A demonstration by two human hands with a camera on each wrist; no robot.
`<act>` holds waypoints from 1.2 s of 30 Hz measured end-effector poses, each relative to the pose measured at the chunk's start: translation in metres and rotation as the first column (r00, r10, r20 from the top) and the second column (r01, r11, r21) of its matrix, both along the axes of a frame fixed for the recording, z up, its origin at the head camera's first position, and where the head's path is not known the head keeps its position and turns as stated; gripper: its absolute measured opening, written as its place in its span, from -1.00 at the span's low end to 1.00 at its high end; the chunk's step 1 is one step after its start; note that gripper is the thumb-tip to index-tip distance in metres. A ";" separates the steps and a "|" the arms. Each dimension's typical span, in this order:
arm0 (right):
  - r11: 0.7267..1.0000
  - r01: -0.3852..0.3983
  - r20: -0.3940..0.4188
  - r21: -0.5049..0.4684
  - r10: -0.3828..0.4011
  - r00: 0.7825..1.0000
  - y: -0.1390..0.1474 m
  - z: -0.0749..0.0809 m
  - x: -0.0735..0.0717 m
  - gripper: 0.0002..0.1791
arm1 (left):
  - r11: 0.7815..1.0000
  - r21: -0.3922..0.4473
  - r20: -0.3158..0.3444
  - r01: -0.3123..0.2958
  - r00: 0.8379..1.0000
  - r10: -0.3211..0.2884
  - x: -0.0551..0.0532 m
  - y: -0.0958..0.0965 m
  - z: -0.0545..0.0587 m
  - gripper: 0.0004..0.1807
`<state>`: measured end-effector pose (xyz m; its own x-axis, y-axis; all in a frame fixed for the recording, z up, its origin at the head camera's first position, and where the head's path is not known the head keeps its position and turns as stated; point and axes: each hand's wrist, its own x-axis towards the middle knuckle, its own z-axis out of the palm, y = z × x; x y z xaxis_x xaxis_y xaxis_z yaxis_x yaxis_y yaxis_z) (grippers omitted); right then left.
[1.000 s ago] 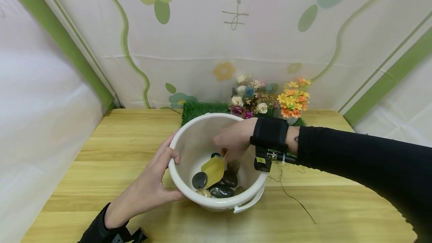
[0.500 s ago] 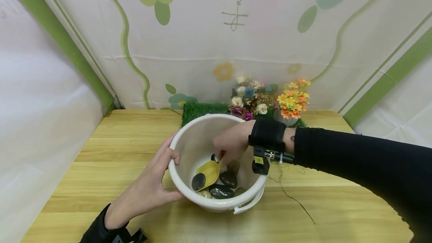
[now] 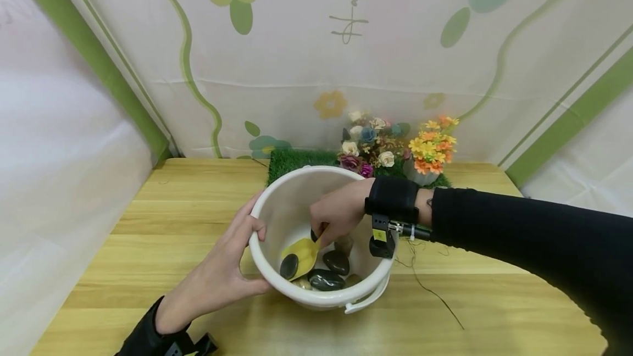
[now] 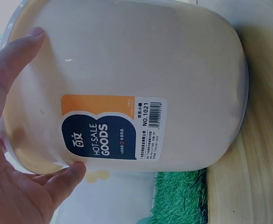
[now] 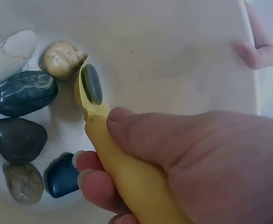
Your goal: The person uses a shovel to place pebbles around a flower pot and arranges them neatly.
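Note:
A white plastic bucket [image 3: 323, 300] stands on the wooden table, tilted slightly. My left hand [image 3: 225, 262] grips its rim from the left, with fingertips over the edge and the thumb on the outside wall. Inside the bucket, my right hand [image 3: 341, 210] holds a yellow shovel [image 5: 136, 182] by its handle, the thumb along the top. A flat dark pebble [image 5: 93, 84] lies on the shovel's blade, near the bucket's left wall. Several other smooth stones rest on the bottom, among them a black one [image 3: 325, 279], a cream one [image 5: 63, 59] and a white one [image 5: 12, 57].
Behind the bucket lies a strip of artificial grass [image 3: 296, 161], bearing a mixed bouquet [image 3: 368, 144] and a potted orange-yellow bunch of flowers [image 3: 430, 147]. The bucket's handle [image 3: 368, 296] hangs at the front right. A thin dark thread [image 3: 437, 298] lies on the wooden table [image 3: 494, 301].
The shovel has moved left and slid under the dark pebble, which now sits tilted on its blade against the wall side. The left hand keeps its hold on the rim.

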<state>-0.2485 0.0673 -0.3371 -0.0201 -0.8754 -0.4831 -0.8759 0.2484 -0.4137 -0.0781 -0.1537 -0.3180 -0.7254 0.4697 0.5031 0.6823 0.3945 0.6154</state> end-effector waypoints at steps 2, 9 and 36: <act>1.000 -0.003 0.010 -0.007 0.003 1.000 0.001 0.000 -0.001 -0.64 | 1.000 -0.001 -0.001 0.001 1.000 -0.001 0.000 0.000 0.000 -0.35; 0.999 -0.019 0.016 -0.048 0.020 1.000 0.005 0.007 0.001 -0.62 | 1.000 -0.003 0.009 -0.009 1.000 0.009 0.000 0.001 0.001 -0.37; 0.982 0.097 0.084 -0.162 -0.084 0.993 0.027 0.084 0.042 -0.81 | 1.000 -0.012 0.025 -0.016 1.000 0.016 0.002 0.002 0.003 -0.36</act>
